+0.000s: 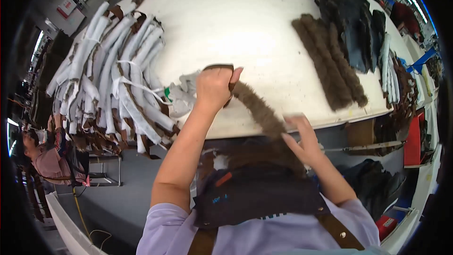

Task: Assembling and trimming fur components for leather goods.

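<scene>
Left hand point(213, 87): closed in a fist over the top end of a long brown fur strip point(258, 111), thumb pressed against the fur; the grip is firm on the strip. The strip's dark backing shows as a curved edge just above the knuckles.

From that grip the fur strip runs down and to the right, off the near edge of the white table point(245, 28), toward the person's body.

Right hand point(302, 139): fingers spread and slightly blurred, lying against the lower part of the same strip; it touches the fur, but whether the fingers are closed around it cannot be told.

Just left of the left fist: a small pile of pale cloth scraps point(181, 95) with a green bit among them. Further left: a large heap of white rolled strips point(113, 73) with brown edging, hanging over the table edge.

Right of and above the grip, well apart: more brown fur strips point(330, 61) laid side by side, and beyond them dark garments point(356, 28).

Below the hands: a dark apron point(257, 193) on the person's front.
</scene>
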